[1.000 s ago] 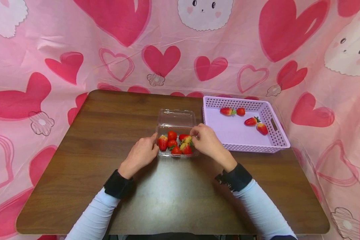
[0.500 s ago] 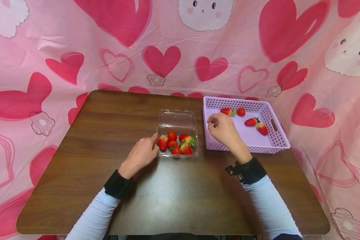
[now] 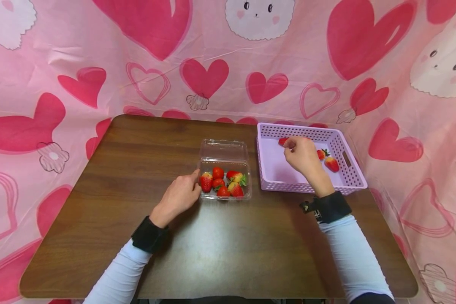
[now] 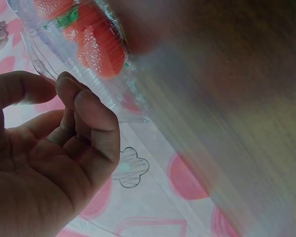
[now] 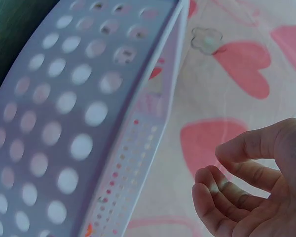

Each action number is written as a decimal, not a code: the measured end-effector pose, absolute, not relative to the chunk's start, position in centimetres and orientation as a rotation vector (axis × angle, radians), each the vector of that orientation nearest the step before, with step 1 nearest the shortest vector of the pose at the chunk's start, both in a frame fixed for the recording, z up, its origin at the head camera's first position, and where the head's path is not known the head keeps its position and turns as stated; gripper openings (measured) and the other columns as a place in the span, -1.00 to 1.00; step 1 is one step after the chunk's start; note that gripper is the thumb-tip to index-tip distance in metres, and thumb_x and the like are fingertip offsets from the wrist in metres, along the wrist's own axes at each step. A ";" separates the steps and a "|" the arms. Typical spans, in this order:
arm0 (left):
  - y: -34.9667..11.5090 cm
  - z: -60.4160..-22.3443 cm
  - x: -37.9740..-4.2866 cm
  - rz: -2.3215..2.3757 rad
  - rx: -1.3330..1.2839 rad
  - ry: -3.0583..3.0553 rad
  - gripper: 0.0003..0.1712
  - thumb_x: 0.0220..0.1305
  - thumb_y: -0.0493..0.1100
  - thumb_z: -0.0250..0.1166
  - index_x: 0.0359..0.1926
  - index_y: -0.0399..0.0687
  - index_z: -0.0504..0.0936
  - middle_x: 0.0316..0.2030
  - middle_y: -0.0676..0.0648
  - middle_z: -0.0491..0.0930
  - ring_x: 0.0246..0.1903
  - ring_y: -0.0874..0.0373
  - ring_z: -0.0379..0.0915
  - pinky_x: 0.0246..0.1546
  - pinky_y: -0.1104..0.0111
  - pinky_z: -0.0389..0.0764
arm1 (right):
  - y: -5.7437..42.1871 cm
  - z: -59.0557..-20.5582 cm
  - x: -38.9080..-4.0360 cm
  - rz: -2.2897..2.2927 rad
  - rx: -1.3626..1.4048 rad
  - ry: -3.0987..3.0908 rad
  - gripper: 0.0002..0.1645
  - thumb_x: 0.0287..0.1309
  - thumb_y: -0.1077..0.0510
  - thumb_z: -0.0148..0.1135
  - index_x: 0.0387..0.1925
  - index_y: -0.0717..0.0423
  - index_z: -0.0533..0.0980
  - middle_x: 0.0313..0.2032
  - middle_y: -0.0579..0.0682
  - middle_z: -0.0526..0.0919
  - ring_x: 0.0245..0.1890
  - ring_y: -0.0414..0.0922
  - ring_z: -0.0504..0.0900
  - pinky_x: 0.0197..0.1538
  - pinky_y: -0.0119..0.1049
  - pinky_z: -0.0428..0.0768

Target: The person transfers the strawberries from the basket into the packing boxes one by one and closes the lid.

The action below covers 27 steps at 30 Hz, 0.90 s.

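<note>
A clear plastic clamshell box (image 3: 224,148) with its lid raised stands at mid-table, holding several red strawberries (image 3: 207,182), some with pale yellow tops. My left hand (image 3: 179,194) pinches the box's left edge; in the left wrist view its thumb and fingertips meet at the plastic rim. Over the lilac basket (image 3: 279,172) hovers my right hand (image 3: 302,154), fingers loosely curled with nothing between them, as the right wrist view also shows. Inside the basket lie strawberries (image 3: 332,164) at the right; another strawberry (image 3: 282,142) near the back is partly hidden by that hand.
The brown wooden table (image 3: 156,143) carries the box, with the basket to its right. The basket's perforated wall (image 5: 54,128) rises close to the right hand. A pink heart-patterned cloth (image 3: 266,55) hangs behind and beside the table.
My right hand has moved from the strawberries at the box's right side over to the basket, passing its left wall. The left hand and the box have stayed where they were.
</note>
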State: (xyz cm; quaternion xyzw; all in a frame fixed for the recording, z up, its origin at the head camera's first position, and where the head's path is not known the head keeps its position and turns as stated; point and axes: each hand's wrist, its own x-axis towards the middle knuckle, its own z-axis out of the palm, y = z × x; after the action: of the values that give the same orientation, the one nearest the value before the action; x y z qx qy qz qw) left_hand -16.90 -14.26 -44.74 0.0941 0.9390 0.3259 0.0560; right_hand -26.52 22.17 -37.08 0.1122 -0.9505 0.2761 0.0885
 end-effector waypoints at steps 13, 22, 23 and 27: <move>-14.3 -44.7 -16.9 0.979 0.297 2.857 -0.33 0.43 -0.24 0.25 0.49 -0.40 0.38 -0.58 -0.06 0.42 -0.66 0.07 0.26 -0.62 0.30 0.39 | 26.7 -37.5 -28.6 0.773 0.166 -2.929 -0.75 0.30 0.29 0.18 -0.13 0.43 0.64 -0.17 0.39 0.69 -0.19 0.27 0.56 -0.10 0.16 0.60; -14.4 -44.8 -16.9 0.990 0.289 2.853 -0.33 0.45 -0.24 0.25 0.50 -0.39 0.37 -0.58 -0.07 0.42 -0.66 0.06 0.26 -0.62 0.31 0.40 | 30.3 -39.1 -29.7 0.727 0.034 -3.010 -0.65 0.24 0.26 0.16 -0.05 0.47 0.58 -0.09 0.45 0.61 -0.09 0.33 0.53 -0.02 0.21 0.55; -14.3 -44.8 -16.9 0.992 0.287 2.850 -0.33 0.45 -0.24 0.25 0.50 -0.39 0.37 -0.57 -0.07 0.43 -0.66 0.06 0.27 -0.62 0.31 0.41 | 30.6 -39.3 -29.8 0.711 0.022 -3.012 -0.63 0.23 0.24 0.17 -0.04 0.47 0.58 -0.10 0.45 0.61 -0.11 0.33 0.54 -0.04 0.21 0.54; -14.3 -44.7 -16.9 0.998 0.282 2.847 -0.33 0.45 -0.24 0.25 0.50 -0.39 0.37 -0.56 -0.08 0.43 -0.65 0.05 0.29 -0.62 0.31 0.42 | 32.2 -39.7 -29.9 0.678 -0.039 -3.036 -0.58 0.23 0.19 0.21 -0.01 0.48 0.56 -0.13 0.44 0.62 -0.14 0.31 0.53 -0.09 0.16 0.54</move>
State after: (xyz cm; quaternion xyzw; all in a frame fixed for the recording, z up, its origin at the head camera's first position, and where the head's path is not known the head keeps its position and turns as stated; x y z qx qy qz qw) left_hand -16.90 -14.34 -44.72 0.0930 0.9381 0.3289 0.0560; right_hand -29.87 32.18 -39.65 -0.0124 -0.9758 0.2180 0.0153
